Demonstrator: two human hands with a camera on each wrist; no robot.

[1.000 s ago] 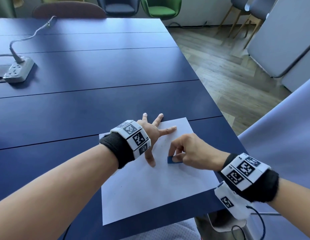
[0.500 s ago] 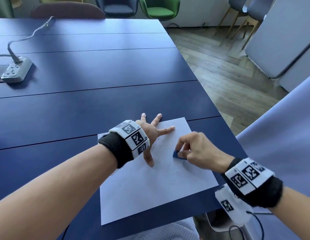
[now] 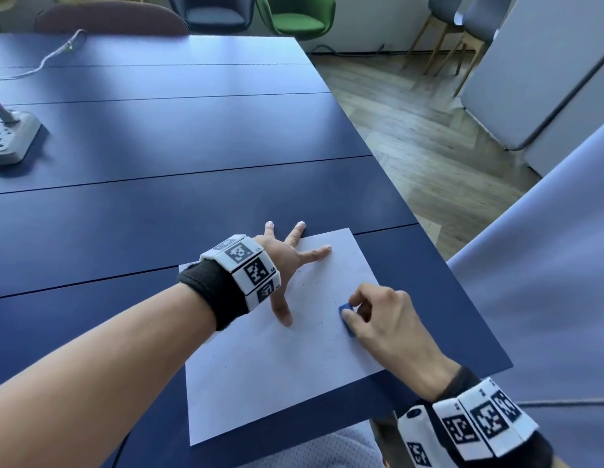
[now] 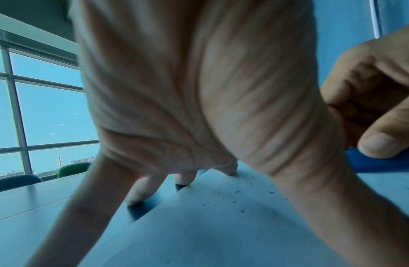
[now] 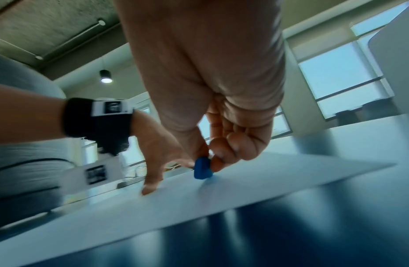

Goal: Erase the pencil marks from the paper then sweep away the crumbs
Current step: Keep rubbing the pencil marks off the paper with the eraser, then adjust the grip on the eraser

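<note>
Plainly counted, one sheet of paper lies on the dark blue worktop near its right edge, and one small blue eraser stands on the right half of that sheet. The right hand pinches the eraser between thumb and curled fingers, its lower end touching the paper. The left hand is spread flat with straight fingers, holding nothing: thumb and one finger press on the sheet, while two fingertips reach past its far edge onto the worktop. Many dark crumbs speckle the paper between the two hands; they are too small and scattered to count. Any pencil marks are too faint to make out. Most of the eraser is covered by the right hand's fingers in the head view, and the left wrist view shows only a blue sliver of it under a fingertip. One grey power strip sits far left, cut off by the frame. Four chairs stand beyond the worktop, their tops cropped.
</note>
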